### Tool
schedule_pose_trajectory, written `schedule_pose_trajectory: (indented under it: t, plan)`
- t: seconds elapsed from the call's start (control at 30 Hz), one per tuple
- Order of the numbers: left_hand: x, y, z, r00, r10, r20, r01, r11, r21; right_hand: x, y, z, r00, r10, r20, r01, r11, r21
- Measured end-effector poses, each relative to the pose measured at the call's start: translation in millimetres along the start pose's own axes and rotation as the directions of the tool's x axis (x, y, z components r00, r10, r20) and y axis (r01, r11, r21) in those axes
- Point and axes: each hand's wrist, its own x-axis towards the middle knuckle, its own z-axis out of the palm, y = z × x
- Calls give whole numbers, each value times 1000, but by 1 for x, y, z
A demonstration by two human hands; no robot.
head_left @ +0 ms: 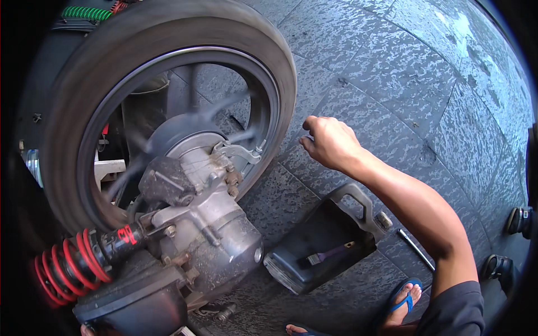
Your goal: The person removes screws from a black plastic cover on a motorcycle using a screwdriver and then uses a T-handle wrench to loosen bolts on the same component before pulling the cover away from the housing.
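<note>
A scooter's rear wheel [168, 101] fills the left side, its dark tyre [280, 61] raised off the stone paving. The spokes look blurred, as if turning. My right hand [330, 143] hovers just right of the tyre's edge, fingers curled in, with nothing visible in it. The grey engine and gear casing [213, 224] sits below the hub, with a red coil shock absorber [67, 266] at lower left. My left hand is out of the picture.
A black plastic tray [319, 249] lies on the grey paving [403, 84] under my forearm, a purple-handled tool inside. A metal rod [416, 250] lies beside it. My foot in a blue sandal [404, 299] is at the bottom. A bolt [224, 312] lies near the casing.
</note>
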Motion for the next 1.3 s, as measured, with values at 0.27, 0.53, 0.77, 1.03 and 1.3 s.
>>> schedule_pose_trajectory:
  t: [0.27, 0.53, 0.77, 1.03, 1.3]
  plan:
    - [21, 37, -9, 871, -358, 338, 376, 927, 13, -58, -34, -44, 975, -114, 189, 79, 980, 181]
    - [49, 43, -9, 810, -500, 307, 503, 861, 75, -222, -220, -108, 612, -579, 539, -347, 416, 841]
    - [51, 38, -9, 809, -577, 112, 577, 816, 35, -302, -306, -112, 861, -281, 424, -434, 28, 900]
    - [76, 112, 13, -202, -974, 106, 664, -216, -716, -297, -305, -112, 991, -119, -66, 136, 833, 537]
    - [96, 107, 22, -158, -584, 796, -389, -704, -594, -326, -314, -103, 809, -398, -433, 434, 901, -18]
